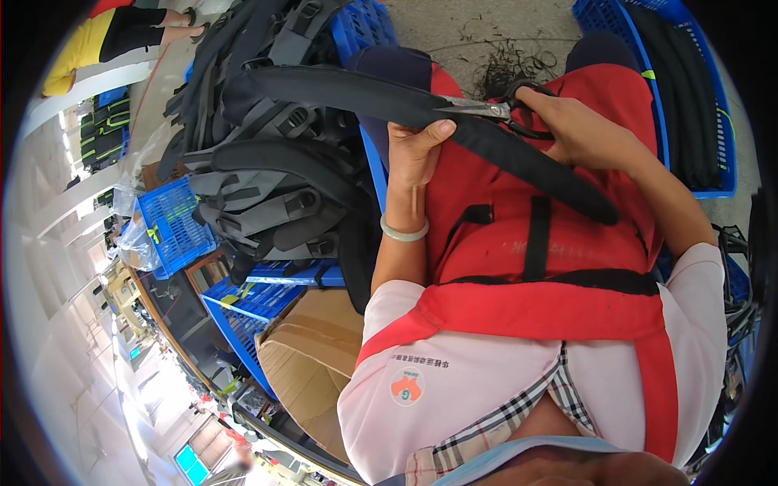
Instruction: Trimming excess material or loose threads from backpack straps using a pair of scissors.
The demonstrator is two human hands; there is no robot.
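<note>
A long black padded strap (348, 91) lies slantwise across my lap, over the red apron (486, 251). My left hand (417, 150) grips it near its middle, thumb on top. In my right hand (587, 130) is a pair of scissors (478, 108) with black handles and metal blades. Its fingers are through or around the handles. The blades point left and lie against the strap's edge, just beside my left thumb. The strap's rounded end hangs down to the right, below my right hand. Whether the blades are parted is hard to make out.
A tall heap of black and grey straps with buckles (284, 206) rises on the left, among blue crates (170, 227) and a cardboard box (312, 332). On the right, a blue crate (717, 194) holds black padded strips (677, 97). Dark thread scraps (515, 61) litter the floor ahead. Another person (85, 44) is at upper left.
</note>
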